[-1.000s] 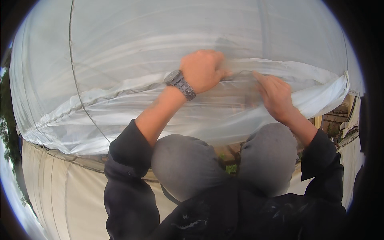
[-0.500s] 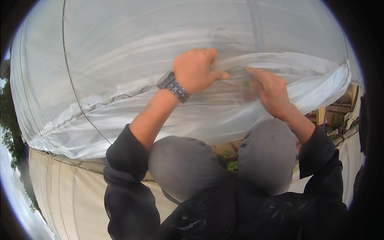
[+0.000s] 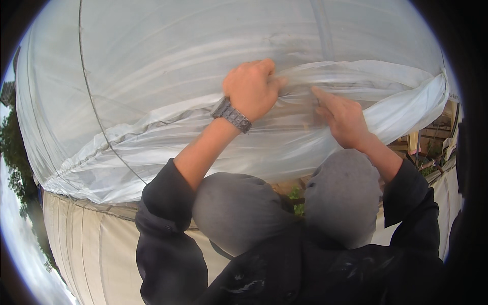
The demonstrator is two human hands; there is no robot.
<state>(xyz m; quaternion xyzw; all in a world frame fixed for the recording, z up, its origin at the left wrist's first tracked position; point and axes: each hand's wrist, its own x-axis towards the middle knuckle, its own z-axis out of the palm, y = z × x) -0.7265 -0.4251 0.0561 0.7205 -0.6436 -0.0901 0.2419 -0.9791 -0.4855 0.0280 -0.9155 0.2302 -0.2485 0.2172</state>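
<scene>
Translucent plastic sheeting (image 3: 178,56) fills the upper view, with a gathered, wrinkled band (image 3: 391,117) across it and a thin line along the folds. My left hand (image 3: 251,86), with a dark metal watch on the wrist, is closed at the upper folds, its fingertips blurred and partly hidden. Just to its right, my right hand (image 3: 343,117) has its fingers together against the same folds, index finger reaching forward. The plastic between the hands is bunched.
A dark cord (image 3: 91,101) runs down the sheeting at left. Below are cream cover material (image 3: 86,244), two rounded grey cloth shapes (image 3: 239,213) and my black clothing. Wooden framing and plants show through gaps at right. Trees (image 3: 15,147) and sky are at the far left.
My left hand has shifted slightly, its thumb moving up along the folds. My right hand has moved a little left. The upper folds of plastic have risen slightly.
</scene>
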